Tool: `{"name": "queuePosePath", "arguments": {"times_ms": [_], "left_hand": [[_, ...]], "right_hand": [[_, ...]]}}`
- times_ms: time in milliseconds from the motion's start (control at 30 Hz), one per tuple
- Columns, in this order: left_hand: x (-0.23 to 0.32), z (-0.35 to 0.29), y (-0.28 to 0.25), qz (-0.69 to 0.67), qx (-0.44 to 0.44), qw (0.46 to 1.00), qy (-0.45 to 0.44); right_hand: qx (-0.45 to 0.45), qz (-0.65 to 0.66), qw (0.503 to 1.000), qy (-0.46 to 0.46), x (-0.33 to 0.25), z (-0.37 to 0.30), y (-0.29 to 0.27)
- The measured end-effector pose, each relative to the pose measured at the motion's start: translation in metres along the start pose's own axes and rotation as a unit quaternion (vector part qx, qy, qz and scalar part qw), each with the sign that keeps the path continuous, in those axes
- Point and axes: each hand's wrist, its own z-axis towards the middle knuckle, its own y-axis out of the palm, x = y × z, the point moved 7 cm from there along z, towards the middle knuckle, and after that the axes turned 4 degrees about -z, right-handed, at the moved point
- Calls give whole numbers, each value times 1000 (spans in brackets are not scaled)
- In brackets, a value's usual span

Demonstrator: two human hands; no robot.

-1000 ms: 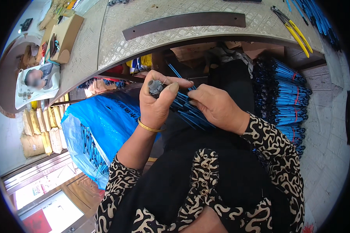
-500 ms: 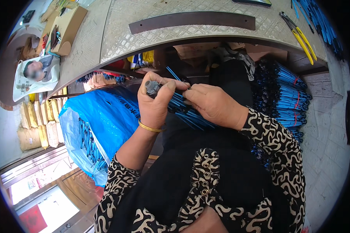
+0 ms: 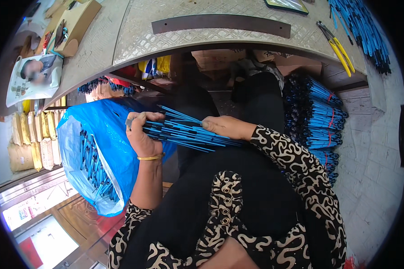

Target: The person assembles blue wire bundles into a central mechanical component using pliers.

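Observation:
A loose bundle of thin blue rods with black sections (image 3: 182, 131) lies across my lap, a few of them splaying upward. My left hand (image 3: 142, 134), with a gold bangle at the wrist, is closed round the bundle's left end, where grey tips poke out past the fingers. At the right part of the rods, my right hand (image 3: 226, 127) has its thumb and fingers closed on them. The fingers' undersides are hidden. To the left, a blue plastic bag (image 3: 121, 145) stands with its mouth showing many similar rods (image 3: 94, 161) inside.
Tied stacks of blue rods (image 3: 325, 114) rise on the right. On the table beyond lie a dark metal strip (image 3: 220, 24), yellow-handled pliers (image 3: 341, 54), more blue rods (image 3: 361, 33) and a cardboard box (image 3: 78, 27). The table's front edge (image 3: 238, 45) curves beyond my knees.
My left hand has moved left and turned, and the rods now show lengthwise between my hands. My right hand has shifted slightly left and down along them. The view has also shifted a little.

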Motion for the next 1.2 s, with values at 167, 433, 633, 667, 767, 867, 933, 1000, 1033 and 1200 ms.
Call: {"name": "queuePosePath", "arguments": {"times_ms": [167, 433, 633, 667, 767, 867, 933, 1000, 1033, 1200], "left_hand": [[43, 16, 54, -71, -139, 985, 73], [-5, 1, 118, 266, -434, 859, 49], [-11, 5, 135, 265, -439, 858, 24], [-10, 4, 138, 275, -450, 849, 39], [-10, 6, 141, 303, -461, 832, 55], [-11, 9, 143, 331, -464, 819, 59], [-14, 11, 145, 337, -459, 821, 35], [-17, 13, 146, 338, -458, 822, 22], [-20, 13, 145, 327, -456, 827, 4], [-24, 15, 145, 298, -455, 839, -30]], "right_hand": [[137, -116, 982, -51, -45, -7, -37], [408, -119, 894, -141, -57, -57, -98], [380, -195, 865, -263, -147, -86, -100], [384, -216, 849, -292, -152, -86, -100], [382, -221, 843, -306, -144, -79, -101], [380, -202, 849, -305, -139, -74, -103], [376, -161, 865, -291, -132, -70, -105], [366, -111, 883, -273, -123, -65, -106], [354, -62, 897, -256, -117, -62, -107], [298, 93, 924, -222, -108, -56, -106]]}}
